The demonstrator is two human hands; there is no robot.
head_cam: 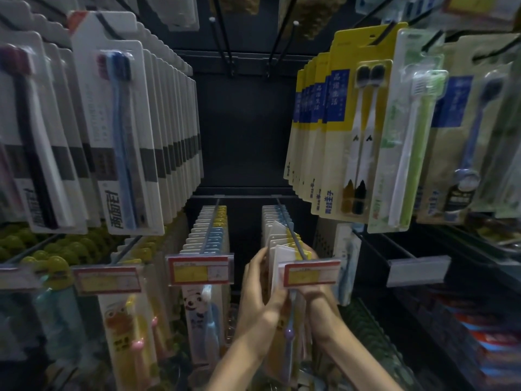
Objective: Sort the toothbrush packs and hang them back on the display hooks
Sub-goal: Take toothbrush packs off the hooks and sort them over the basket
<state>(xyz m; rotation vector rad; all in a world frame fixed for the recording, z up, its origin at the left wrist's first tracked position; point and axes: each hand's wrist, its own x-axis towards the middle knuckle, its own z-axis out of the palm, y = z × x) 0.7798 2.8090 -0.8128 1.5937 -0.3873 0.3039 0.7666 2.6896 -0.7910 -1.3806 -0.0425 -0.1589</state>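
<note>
Low down, the toothbrush packs (277, 262) sit on a display hook (294, 237) just behind the price tag (308, 273), 2 hands clamped on them: left hand (260, 300) left of the tag, right hand (320, 294) half hidden behind it. Farther left hangs a panda pack (197, 306).

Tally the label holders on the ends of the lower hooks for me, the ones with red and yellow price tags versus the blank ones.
Red and yellow price tags: 4
Blank holders: 1
Total: 5
</note>
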